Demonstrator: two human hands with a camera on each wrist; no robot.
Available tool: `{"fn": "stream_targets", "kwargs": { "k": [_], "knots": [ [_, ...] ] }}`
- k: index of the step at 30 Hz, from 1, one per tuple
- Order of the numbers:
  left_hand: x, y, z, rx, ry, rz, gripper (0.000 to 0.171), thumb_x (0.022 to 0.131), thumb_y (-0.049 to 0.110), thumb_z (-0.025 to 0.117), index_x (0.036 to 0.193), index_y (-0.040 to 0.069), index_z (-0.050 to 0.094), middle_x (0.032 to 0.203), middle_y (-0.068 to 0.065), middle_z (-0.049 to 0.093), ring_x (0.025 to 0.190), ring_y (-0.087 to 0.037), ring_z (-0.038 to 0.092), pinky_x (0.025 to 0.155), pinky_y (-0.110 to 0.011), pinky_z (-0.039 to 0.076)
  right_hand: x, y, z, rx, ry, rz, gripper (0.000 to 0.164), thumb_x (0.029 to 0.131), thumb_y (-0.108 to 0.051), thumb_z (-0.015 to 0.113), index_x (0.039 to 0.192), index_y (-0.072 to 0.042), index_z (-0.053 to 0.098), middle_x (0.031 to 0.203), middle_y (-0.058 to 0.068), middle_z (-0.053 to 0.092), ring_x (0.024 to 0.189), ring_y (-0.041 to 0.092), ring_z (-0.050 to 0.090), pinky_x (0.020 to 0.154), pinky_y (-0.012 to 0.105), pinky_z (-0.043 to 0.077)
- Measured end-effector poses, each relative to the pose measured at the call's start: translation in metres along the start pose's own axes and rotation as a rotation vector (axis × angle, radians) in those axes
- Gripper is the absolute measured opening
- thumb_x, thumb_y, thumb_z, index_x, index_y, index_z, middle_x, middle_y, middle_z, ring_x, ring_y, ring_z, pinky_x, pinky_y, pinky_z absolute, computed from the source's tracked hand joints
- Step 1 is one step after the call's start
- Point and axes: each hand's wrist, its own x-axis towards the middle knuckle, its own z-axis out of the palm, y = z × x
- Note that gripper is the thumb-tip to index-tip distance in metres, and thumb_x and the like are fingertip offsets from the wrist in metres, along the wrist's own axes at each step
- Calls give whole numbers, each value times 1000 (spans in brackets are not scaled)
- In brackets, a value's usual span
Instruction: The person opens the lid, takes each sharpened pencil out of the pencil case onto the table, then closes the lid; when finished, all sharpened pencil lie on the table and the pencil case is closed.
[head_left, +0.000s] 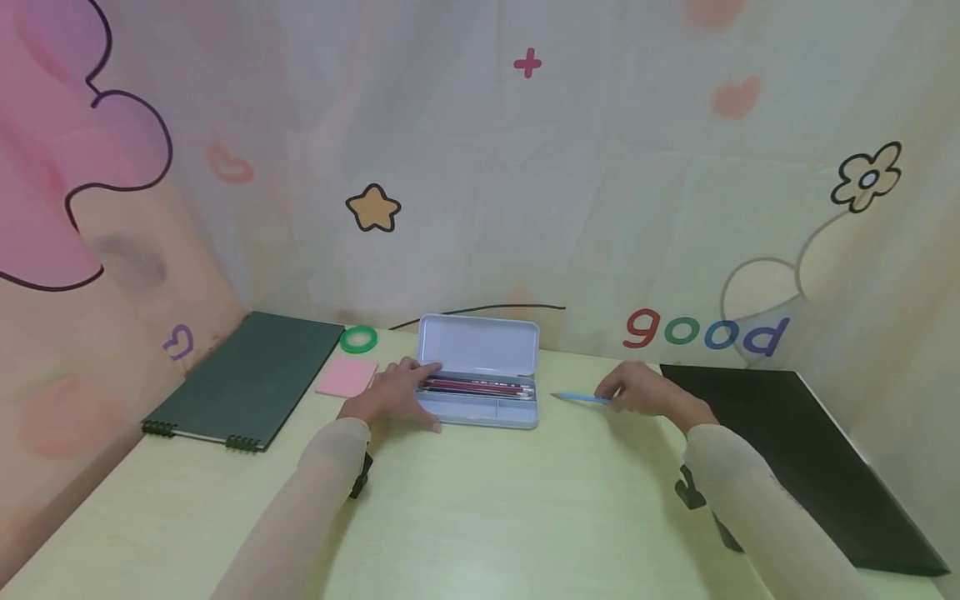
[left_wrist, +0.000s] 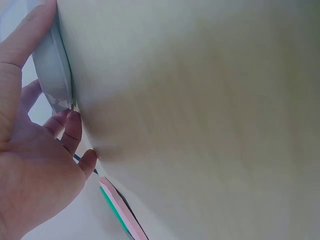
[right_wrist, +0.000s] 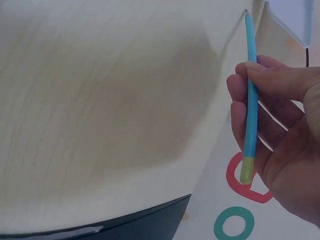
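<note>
A pale blue-grey pencil case lies on the table with its lid raised at the back. Several dark and red pencils lie in its long rear compartment. My left hand grips the case's left end, thumb at the front corner and fingers toward the back; the left wrist view shows the case's side between thumb and fingers. To the right of the case, my right hand pinches a light blue pencil with a yellow-green end, its point directed left toward the case.
On the left lie a dark green spiral-bound pad, a pink square of sticky notes and a green ring like a tape roll. A large black flat board lies on the right, beside my right forearm. A printed curtain hangs behind the table.
</note>
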Motion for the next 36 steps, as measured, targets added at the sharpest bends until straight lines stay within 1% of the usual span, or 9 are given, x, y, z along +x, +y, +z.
{"fn": "stream_targets", "kwargs": {
  "k": [5, 11, 16, 20, 26, 36],
  "knots": [
    [-1, 0, -1, 3, 0, 1, 107, 68, 55, 87, 156, 32, 32, 153, -13, 35, 130, -34, 38, 111, -57, 37, 2, 5, 4, -58, 11, -53, 21, 88, 2, 70, 107, -2, 77, 102, 12, 75, 89, 21, 65, 89, 44, 57],
    [0, -1, -2, 2, 12, 5, 106, 68, 55, 87, 156, 32, 33, 153, -13, 36, 130, -34, 39, 110, -57, 38, 4, 10, 7, -54, 39, -76, 20, 87, 6, 68, 102, -2, 78, 99, 12, 75, 88, 21, 64, 90, 46, 56],
    [-1, -1, -2, -2, 21, 13, 107, 67, 55, 88, 156, 31, 34, 152, -15, 37, 129, -35, 39, 109, -57, 38, 4, 16, 15, -28, 58, -67, 20, 86, 7, 68, 100, -2, 78, 99, 11, 75, 89, 21, 65, 92, 49, 56],
    [-3, 1, -1, -2, 14, 5, 106, 67, 55, 88, 156, 32, 34, 152, -14, 37, 129, -35, 40, 109, -57, 38, 4, 19, 20, -43, 69, -59, 20, 86, 7, 67, 100, -3, 78, 99, 11, 75, 89, 21, 64, 92, 49, 55],
    [-4, 2, -1, 2, 16, 2, 105, 68, 54, 88, 156, 32, 35, 151, -14, 37, 128, -35, 40, 108, -57, 39, 2, 17, 21, -58, 79, -61, 21, 86, 8, 65, 99, -3, 78, 98, 10, 74, 88, 21, 61, 92, 49, 55],
    [-4, 2, 0, -6, 16, 6, 105, 68, 52, 88, 156, 32, 34, 152, -15, 37, 129, -35, 40, 109, -58, 38, 5, 19, 21, -61, 90, -53, 22, 85, 9, 64, 98, -3, 78, 98, 11, 74, 89, 22, 62, 92, 50, 55]
  ]
}}
